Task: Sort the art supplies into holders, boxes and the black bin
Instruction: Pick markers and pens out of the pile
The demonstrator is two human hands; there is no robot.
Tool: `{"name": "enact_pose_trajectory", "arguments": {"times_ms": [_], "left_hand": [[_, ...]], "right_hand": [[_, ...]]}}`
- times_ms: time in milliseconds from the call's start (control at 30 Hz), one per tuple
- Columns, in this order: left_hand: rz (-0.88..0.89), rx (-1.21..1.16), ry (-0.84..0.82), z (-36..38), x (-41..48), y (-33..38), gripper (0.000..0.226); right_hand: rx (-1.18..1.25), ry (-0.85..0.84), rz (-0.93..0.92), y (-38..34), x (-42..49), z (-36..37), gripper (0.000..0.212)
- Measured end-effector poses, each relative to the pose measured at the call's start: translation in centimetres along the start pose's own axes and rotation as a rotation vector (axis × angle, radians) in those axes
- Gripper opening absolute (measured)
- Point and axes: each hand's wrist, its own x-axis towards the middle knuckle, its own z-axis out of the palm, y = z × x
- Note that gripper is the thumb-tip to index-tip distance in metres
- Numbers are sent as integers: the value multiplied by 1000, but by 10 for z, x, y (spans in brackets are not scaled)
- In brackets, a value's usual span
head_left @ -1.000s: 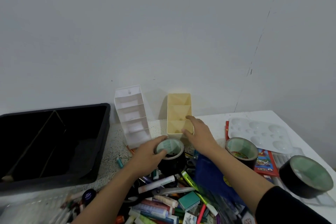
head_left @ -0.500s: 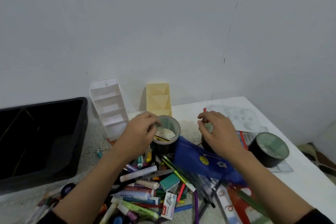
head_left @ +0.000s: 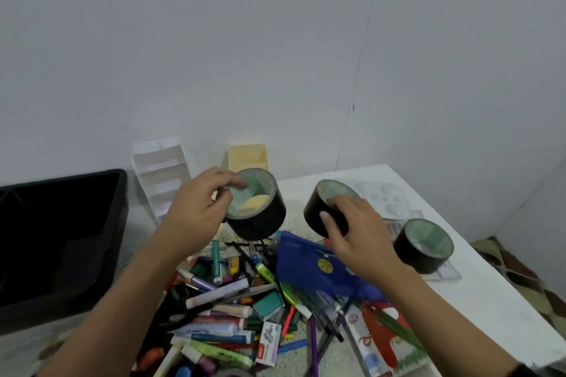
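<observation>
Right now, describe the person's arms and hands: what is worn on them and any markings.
The left hand and right hand are bare, with no gloves, and no rings or watch can be seen. Both forearms are uncovered. The edge of a black fabric sleeve shows on the right arm at the bottom of the picture. The left arm shows no sleeve in view.

No lettering can be read anywhere; the small staple box (head_left: 268,343) carries a red mark and print too blurred to make out; the long white carton (head_left: 363,343) shows only red and blue figures; the blue pouch (head_left: 306,269) bears a yellow round emblem without legible words.
</observation>
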Motion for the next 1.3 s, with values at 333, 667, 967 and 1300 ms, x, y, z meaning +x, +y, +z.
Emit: {"name": "enact_pose_trajectory", "arguments": {"times_ms": [333, 667, 967, 1300], "left_hand": [[-211, 119, 273, -132, -69, -43, 34], [-463, 312, 462, -293, -181, -123, 36], [-477, 484, 231, -383, -206, -229, 36], [-428, 745, -297, -391, -201, -300, 42]], "right_hand": [[419, -31, -423, -161, 64, 43, 20], [496, -192, -734, -332, 72, 155, 26], [383, -254, -828, -443, 80, 243, 21], [86, -591, -718, -466, 59, 288, 24]]}}
